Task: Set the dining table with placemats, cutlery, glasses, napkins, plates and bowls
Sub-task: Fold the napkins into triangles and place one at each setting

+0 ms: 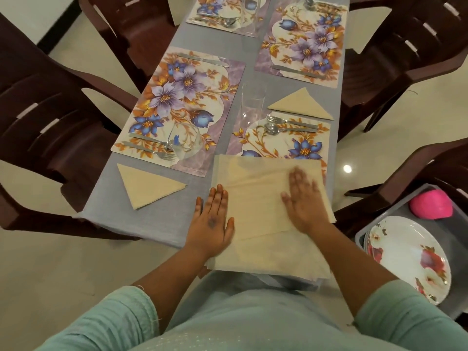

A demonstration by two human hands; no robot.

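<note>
Your left hand (pixel 212 219) lies flat, fingers straight and together, on the left edge of an unfolded beige napkin (pixel 255 211) spread at the near end of the table (pixel 157 219). Your right hand (pixel 302 198) is blurred, but it too looks flat with fingers extended, pressing on the right part of the same napkin; neither hand grips anything. The napkin covers the near edge of the right floral placemat (pixel 281 145) and hangs over the table's front edge towards you. On that placemat a fork (pixel 291 122) and a spoon (pixel 288 129) lie side by side at its far end, and a clear glass (pixel 252 105) stands just beside its far left corner. A napkin folded into a triangle (pixel 301 105) lies just beyond that placemat. To your left, another folded triangle (pixel 149 186) lies on the grey cloth, near the left placemat (pixel 177 102), which carries cutlery and a second glass (pixel 186 143) at its near end. Two more placemats lie further along the table. At your right, a tray (pixel 395 214) holds flowered plates (pixel 410 257) and a pink object (pixel 430 205); what that object is you cannot tell.
</note>
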